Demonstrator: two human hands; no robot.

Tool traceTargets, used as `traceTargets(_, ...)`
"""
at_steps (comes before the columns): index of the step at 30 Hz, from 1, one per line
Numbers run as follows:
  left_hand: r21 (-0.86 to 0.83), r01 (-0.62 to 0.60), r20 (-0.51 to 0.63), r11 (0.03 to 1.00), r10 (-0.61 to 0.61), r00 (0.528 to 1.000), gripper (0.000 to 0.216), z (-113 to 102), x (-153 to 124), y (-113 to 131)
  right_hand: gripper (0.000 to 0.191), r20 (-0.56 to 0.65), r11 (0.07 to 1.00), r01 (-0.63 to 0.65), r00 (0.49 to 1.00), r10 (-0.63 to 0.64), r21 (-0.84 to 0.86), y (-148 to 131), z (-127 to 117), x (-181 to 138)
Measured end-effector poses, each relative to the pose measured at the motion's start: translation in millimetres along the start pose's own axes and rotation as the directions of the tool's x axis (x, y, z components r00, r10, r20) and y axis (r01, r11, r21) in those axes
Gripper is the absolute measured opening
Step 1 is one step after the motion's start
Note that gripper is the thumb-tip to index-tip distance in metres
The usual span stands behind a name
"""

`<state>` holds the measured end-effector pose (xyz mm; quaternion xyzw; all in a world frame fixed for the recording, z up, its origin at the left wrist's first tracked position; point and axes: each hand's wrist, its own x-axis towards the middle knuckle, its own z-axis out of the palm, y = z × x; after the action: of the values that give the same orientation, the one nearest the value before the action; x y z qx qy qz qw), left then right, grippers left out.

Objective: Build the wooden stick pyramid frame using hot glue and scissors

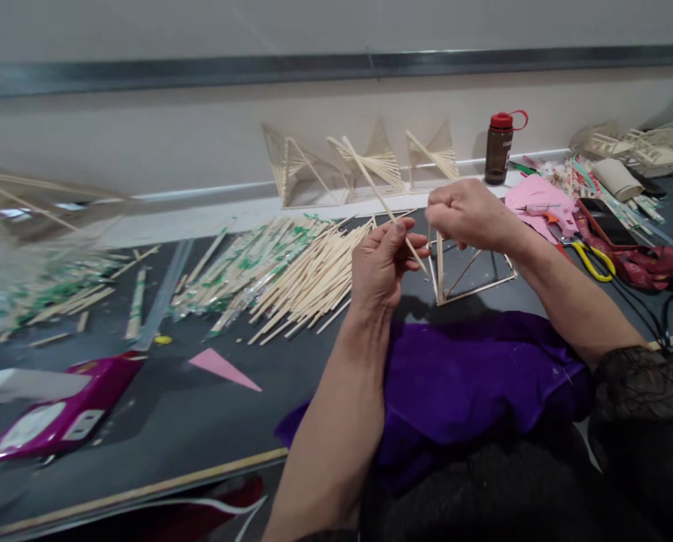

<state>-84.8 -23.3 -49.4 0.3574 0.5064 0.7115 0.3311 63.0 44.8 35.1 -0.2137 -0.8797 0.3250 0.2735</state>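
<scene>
My left hand (382, 260) pinches a wooden chopstick (382, 202) that slants up and to the left. Close beside it, my right hand (465, 214) is closed in a fist, and whatever its fingers hold is hidden. Just below the right hand, a stick frame (472, 290) stands on the dark table, partly covered by both hands. Left of my left hand lies a spread pile of loose chopsticks (306, 275). A purple cloth (477, 384) covers the table edge and lap in front of me.
Wrapped chopsticks (246, 256) lie farther left. Three stick models (370, 169) stand along the wall beside a red-capped bottle (497, 150). At right are a glue gun (540, 213), yellow-handled scissors (593, 262) and a phone (604, 220). A magenta packet (82, 406) lies front left.
</scene>
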Motion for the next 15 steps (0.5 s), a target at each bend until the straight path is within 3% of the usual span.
traceTargets(5,0.02,-0.075,0.005,0.997,0.075,0.997,0.033,-1.7,1.3,-1.8,0.013,0.283,0.989,0.133,0.953,-0.108,-0.069,-3.9,0.4,-2.5)
traceTargets(15,0.13,-0.108,0.01,0.986,0.108,0.994,0.033,3.9,-7.0,4.6,0.016,0.181,0.995,0.083,0.979,-0.09,0.049,-0.7,-13.4,-4.3)
